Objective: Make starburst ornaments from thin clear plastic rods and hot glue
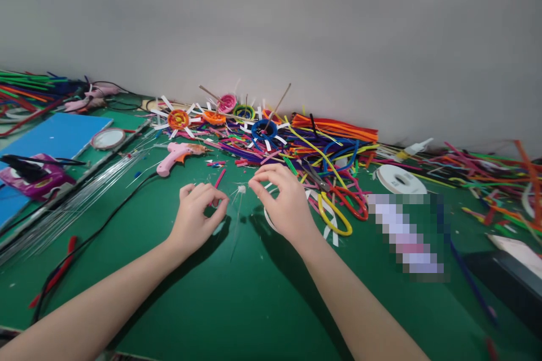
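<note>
My left hand (pixel 197 211) is closed, thumb and index finger brought together. My right hand (pixel 285 194) is also closed in a pinch, slightly higher. Between the two sets of fingertips is a small whitish piece (pixel 241 189) with thin clear strands (pixel 236 231) spreading from it. What each pinch holds is too fine to make out. A pink strip (pixel 220 179) lies just beyond my left fingers. Behind the left hand rests a pink glue gun (pixel 171 159) with an orange trigger. Scissors (pixel 324 180) with red and yellow handles lie right of my right hand.
Several small woven discs with white tabs, one a blue disc (pixel 263 131), stand before a heap of pipe cleaners (pixel 334 128). Clear filaments (pixel 101 186) and a black cord (pixel 105 214) run along the left. A white spool (pixel 400 180) sits at right on the green table (pixel 220 304).
</note>
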A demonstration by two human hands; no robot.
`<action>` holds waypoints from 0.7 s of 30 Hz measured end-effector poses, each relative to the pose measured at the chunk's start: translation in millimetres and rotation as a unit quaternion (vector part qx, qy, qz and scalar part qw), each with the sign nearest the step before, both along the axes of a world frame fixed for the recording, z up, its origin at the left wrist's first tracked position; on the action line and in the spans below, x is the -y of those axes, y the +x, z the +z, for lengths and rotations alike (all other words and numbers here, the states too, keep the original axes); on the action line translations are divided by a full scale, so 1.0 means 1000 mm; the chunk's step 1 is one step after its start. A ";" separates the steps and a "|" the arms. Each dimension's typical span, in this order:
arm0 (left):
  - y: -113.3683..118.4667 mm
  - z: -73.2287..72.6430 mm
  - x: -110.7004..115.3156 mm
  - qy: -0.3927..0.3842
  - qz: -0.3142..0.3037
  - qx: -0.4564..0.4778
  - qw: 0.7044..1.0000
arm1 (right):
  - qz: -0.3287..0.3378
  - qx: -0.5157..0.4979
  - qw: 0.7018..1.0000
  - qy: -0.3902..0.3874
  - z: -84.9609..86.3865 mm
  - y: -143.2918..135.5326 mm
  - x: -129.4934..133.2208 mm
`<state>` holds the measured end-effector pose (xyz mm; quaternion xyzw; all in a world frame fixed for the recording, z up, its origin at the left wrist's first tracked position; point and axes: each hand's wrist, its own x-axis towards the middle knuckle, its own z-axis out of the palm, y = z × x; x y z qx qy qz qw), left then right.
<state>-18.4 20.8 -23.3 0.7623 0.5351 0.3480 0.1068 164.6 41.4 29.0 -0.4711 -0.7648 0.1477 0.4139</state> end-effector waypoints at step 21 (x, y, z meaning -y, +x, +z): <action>-0.002 0.001 0.002 0.021 0.003 0.053 0.998 | -0.153 0.072 0.982 0.081 -0.015 0.048 -0.026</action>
